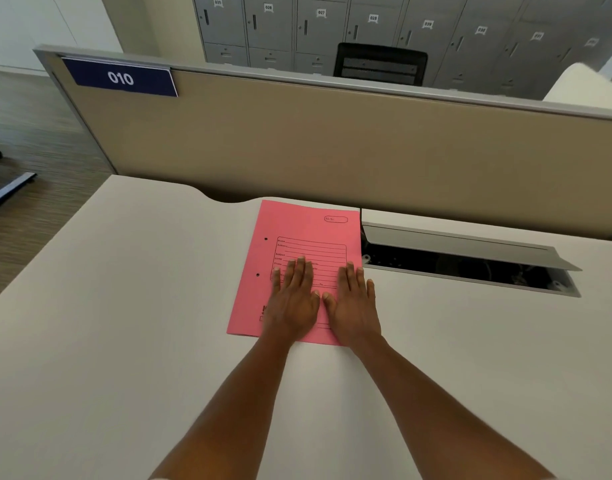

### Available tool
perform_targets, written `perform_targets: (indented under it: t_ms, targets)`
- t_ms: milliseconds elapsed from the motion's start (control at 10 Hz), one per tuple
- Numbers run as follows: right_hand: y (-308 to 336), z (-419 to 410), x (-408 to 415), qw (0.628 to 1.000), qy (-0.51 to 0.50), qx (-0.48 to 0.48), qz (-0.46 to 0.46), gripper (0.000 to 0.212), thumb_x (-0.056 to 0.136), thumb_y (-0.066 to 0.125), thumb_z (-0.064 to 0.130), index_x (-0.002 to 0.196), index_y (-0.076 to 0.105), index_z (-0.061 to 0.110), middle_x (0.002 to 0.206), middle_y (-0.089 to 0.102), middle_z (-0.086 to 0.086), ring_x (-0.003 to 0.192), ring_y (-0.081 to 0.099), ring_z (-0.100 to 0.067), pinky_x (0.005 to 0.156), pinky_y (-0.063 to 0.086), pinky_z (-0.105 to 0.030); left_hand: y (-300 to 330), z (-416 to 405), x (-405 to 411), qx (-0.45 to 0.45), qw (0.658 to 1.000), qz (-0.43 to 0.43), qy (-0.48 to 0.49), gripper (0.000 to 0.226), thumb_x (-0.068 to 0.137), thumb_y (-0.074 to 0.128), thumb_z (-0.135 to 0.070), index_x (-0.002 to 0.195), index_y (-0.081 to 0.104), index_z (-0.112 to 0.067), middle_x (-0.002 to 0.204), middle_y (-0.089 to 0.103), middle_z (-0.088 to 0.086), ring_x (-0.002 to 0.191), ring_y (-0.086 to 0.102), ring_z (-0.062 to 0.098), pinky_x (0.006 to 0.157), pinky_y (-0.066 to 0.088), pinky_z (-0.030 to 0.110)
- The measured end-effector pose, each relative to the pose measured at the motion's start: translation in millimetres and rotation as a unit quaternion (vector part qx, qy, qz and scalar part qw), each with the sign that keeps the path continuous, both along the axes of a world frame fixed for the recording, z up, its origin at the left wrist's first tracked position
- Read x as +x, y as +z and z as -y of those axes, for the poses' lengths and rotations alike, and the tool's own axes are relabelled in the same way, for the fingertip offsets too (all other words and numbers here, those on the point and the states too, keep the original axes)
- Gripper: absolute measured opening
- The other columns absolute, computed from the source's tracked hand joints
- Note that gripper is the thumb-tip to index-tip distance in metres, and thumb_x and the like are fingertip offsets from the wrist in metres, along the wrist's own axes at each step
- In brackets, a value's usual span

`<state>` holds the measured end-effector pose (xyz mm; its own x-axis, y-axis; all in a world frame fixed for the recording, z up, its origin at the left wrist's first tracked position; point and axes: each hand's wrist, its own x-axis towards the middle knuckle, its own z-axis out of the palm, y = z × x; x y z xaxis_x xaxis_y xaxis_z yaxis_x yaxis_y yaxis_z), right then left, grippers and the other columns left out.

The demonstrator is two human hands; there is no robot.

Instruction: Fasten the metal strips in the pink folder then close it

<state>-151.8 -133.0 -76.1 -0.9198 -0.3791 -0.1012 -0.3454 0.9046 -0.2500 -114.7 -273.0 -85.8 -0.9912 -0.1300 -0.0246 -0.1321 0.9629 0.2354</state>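
Folder: closed pink card folder (308, 230) with a printed form on its cover, flat on the white desk (124, 306), centre of the frame, two punched holes along its left edge.
Left hand (294, 296): palm down, fingers spread flat on the cover, gripping nothing.
Right hand (353, 303): likewise flat beside it, thumbs nearly touching.
Right of folder: open cable tray (471, 268).
Behind: beige partition (332, 143).

A matt pink card folder (297, 230) with black printed lines lies on a smooth, matt off-white desk (124, 306). Behind it stands a tan, cloth-like partition (297, 140) with a grey metal frame. Farther back are grey metal lockers (318, 26).
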Motion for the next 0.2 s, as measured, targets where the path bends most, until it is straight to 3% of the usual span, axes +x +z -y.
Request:
perform_targets:
  t_ms: [200]
  targets:
    - [43.0,-9.4,-11.1,0.994,-0.001,-0.023,-0.11,0.07,0.102,0.028,0.043,0.155,-0.001,0.007,0.165,0.0,-0.014,0.153,-0.002,-0.029,0.124,0.001,-0.046,44.5,-9.4,-10.8,-0.005,0.997,-0.076,-0.002,0.067,0.102,0.024,-0.039,0.157,-0.004,-0.013,0.167,-0.004,0.009,0.153,-0.009,0.026,0.122,-0.007,0.046]
